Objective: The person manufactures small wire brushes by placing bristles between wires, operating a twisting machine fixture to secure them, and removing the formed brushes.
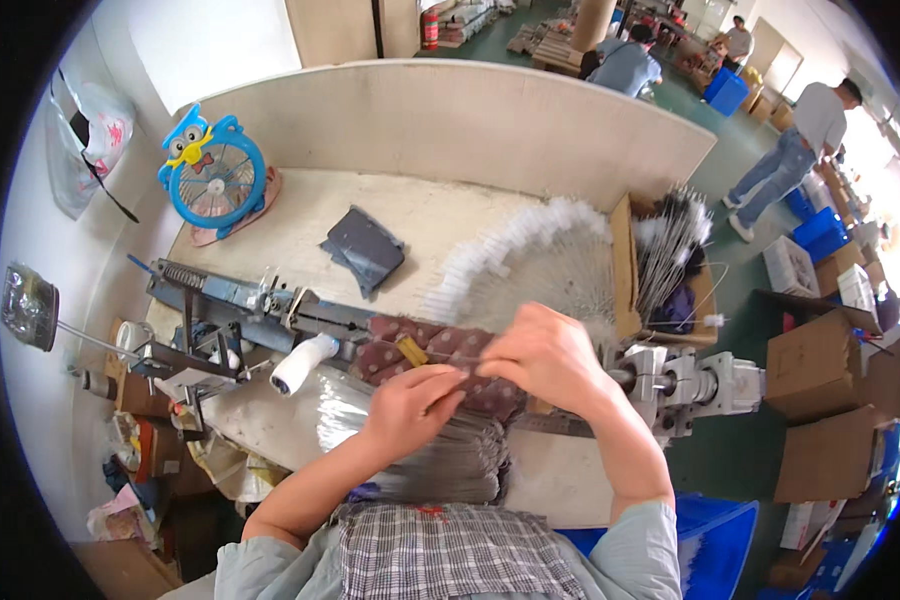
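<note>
Cloth (455, 343) is lying under left hand (415, 402) and right hand (553, 362), both pinching tight (can't tell on what, tbh), yellow bit (411, 350) sitting nearby.

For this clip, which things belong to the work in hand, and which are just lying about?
Apparently part of the work:
spotted maroon cloth by the left hand and right hand
bundle of thin metal rods
fanned-out white-tipped rods

Probably incidental:
blue bird-faced fan
dark grey cloth
hanging plastic bag
</note>
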`<state>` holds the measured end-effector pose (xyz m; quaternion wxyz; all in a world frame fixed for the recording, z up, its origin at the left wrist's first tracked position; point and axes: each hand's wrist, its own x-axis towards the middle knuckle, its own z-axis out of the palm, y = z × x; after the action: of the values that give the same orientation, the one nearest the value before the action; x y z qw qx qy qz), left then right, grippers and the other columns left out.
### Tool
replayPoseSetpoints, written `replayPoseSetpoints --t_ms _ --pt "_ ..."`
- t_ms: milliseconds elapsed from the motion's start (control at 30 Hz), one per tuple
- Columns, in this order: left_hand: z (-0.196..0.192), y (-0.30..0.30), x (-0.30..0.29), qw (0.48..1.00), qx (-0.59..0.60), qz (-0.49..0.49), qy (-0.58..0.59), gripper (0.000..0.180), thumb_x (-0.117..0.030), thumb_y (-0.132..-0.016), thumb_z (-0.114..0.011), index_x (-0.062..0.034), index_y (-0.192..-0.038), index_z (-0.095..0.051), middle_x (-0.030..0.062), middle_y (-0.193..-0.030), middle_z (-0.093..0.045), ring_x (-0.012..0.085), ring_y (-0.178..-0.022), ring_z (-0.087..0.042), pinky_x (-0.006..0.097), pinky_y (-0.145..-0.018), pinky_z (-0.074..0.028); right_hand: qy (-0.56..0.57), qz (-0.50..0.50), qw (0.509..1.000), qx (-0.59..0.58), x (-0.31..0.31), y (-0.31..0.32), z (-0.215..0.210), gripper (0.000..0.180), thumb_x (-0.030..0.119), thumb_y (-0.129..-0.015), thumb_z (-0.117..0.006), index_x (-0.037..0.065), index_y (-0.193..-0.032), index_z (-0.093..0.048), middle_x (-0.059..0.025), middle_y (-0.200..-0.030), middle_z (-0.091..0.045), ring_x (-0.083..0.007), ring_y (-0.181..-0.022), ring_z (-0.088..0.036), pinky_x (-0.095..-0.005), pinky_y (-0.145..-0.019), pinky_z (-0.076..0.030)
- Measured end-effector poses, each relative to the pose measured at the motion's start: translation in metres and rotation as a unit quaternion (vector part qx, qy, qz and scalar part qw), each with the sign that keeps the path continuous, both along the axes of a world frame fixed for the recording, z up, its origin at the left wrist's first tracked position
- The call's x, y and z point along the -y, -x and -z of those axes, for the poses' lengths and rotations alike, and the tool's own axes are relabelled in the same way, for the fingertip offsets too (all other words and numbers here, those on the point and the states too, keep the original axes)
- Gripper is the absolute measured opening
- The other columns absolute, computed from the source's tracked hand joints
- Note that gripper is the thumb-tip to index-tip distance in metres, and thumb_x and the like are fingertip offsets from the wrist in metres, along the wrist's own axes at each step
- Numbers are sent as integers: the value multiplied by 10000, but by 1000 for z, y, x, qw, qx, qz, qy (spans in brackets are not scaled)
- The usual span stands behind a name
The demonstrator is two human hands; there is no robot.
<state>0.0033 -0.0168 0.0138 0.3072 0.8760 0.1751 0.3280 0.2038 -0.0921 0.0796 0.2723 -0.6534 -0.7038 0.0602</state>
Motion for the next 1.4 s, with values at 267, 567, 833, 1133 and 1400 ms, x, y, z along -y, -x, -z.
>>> replayPoseSetpoints --t_ms 267,567,833,1133,1400 --pt "1 78 -15 901 32 -136 411 196 -138 -888 -613 36 -965 -662 72 -837 -672 131 -702 -620 243 -649 -496 -56 -44 997 20 -80 69 32 129 257 -714 -683 130 -692 -691 8 -654 -600 -221 -801 -528 -366 -726 -441" --pt "-23 55 -34 656 189 -157 713 593 -582 -845 -545 -4 -783 -660 97 -658 -627 194 -579 -608 303 -516 -470 -5 -8 997 72 -95 86 33 130 235 -692 -675 110 -656 -677 -8 -668 -612 -235 -814 -536 -376 -733 -449" --pt "27 57 -49 901 -200 -198 330 494 -485 -718 -719 4 -664 -682 93 -598 -637 196 -566 -610 332 -557 -468 -30 -25 998 45 -88 81 29 88 169 -693 -656 83 -705 -670 -28 -705 -616 -246 -836 -540 -393 -716 -452" --pt "46 27 -22 826 147 -97 536 139 -64 -791 -611 -10 -861 -505 80 -698 -593 151 -578 -583 280 -543 -483 -95 -7 995 -7 -6 74 52 211 54 -759 -648 55 -964 -602 -61 -715 -559 -241 -640 -601 -325 -556 -485" --pt "66 66 -49 931 -95 -132 326 313 -170 -808 -707 3 -976 -508 65 -813 -596 127 -769 -603 286 -652 -494 -57 20 998 0 -53 88 109 145 133 -759 -646 53 -860 -578 -80 -796 -535 -259 -757 -609 -363 -607 -503"
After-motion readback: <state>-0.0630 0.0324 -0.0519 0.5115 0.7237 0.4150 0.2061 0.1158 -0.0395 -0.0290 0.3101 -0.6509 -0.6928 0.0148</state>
